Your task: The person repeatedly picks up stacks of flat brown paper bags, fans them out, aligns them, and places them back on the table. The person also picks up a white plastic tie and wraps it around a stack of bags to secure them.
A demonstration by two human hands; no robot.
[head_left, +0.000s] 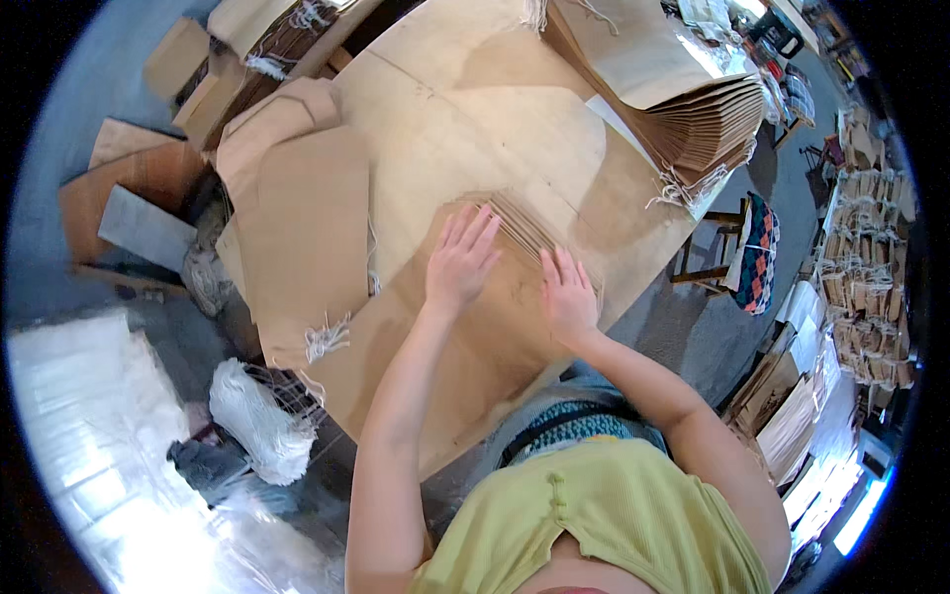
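Yellow-green cloth of the person's top [604, 515] filled the near edge, above it the broad cardboard-covered tabletop [445, 109]. On it lay a fanned stack of flat brown paper bags [505, 257], seemingly being squared up. Left hand [460, 262] and right hand [569, 297] pressed flat on it, fingers spread, gripping nothing; next would likely come evening its edges.

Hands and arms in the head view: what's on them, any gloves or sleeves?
Both are bare. The left hand and right hand wear no gloves, and no rings, watch or bands show. The forearms are uncovered up to the shoulders; the only clothing in view is a sleeveless yellow-green top with a small button at the neckline.
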